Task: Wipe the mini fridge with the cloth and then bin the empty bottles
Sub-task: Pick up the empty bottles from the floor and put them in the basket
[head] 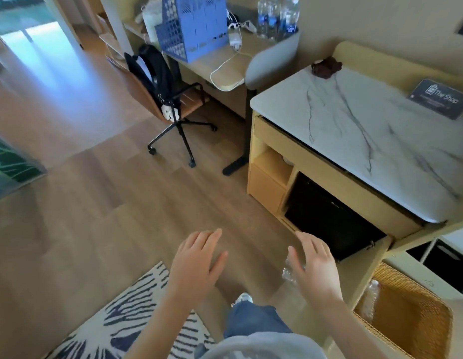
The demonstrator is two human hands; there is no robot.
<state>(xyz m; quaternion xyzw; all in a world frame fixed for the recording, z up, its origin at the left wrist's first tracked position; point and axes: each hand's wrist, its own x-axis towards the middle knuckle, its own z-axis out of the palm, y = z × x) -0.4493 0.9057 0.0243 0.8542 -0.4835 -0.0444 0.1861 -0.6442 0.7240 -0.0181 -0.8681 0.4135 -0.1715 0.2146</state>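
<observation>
The black mini fridge (328, 216) sits low in the pale wooden cabinet (266, 189), the crumpled dark brown cloth (326, 66) lies on the white marble top (354, 120) above, and with left hand (196, 257) and right hand (315, 265) both spread and empty, stepping forward may kick away the crushed clear plastic bottle (288, 272) just by the right one.

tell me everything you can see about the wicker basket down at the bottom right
The wicker basket is a tan woven bin, roughly square with rounded corners and an open top. It stands upright on the floor at the lower right, close beside the open wooden cabinet door. Inside, one clear plastic bottle leans against its left wall. The rest of the inside looks bare.
</observation>
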